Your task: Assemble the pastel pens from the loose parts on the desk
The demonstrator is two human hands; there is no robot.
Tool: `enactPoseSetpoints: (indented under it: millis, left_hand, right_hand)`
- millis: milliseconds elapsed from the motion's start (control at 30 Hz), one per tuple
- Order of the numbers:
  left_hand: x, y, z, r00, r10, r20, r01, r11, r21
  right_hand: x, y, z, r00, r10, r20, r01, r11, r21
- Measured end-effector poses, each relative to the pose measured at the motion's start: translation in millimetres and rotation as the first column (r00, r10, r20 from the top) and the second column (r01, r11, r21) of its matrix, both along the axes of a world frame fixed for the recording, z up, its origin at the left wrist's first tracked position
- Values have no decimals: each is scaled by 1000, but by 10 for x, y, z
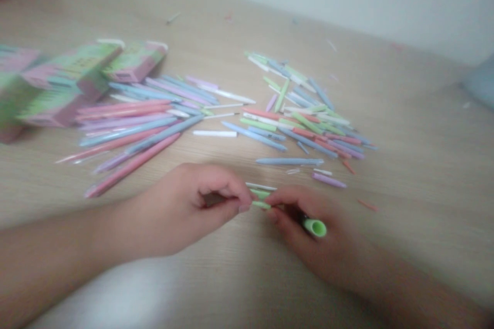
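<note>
Here — left hand (182,209), right hand (312,251) holding one green barrel (317,228)

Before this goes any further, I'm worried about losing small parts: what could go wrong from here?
The small green piece at the fingertips of the left hand and the right hand could slip, since so little of it can be gripped. The green tube in the right hand might slide out, as its open end pokes out of the grip. The purple piece lying loose just beyond the right hand could be knocked away.
</note>
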State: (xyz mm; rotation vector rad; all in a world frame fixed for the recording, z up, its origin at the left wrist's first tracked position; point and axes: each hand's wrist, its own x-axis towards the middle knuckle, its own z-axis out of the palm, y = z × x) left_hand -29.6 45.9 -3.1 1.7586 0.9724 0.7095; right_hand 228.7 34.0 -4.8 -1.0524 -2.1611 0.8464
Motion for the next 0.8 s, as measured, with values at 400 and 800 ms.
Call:
enactPoseSetpoints:
  millis: [400,800]
  left_hand:
    - [-21,13,-29,1000,-9,-18,9,999,-39]
    - [-31,20,-7,999,-29,-18,29,1000,-8]
  right_hand:
    - [-8,1,27,1000,29,-4,-29,999,-31]
    - [-1,6,34,999,47,-28,-48,998,-47]
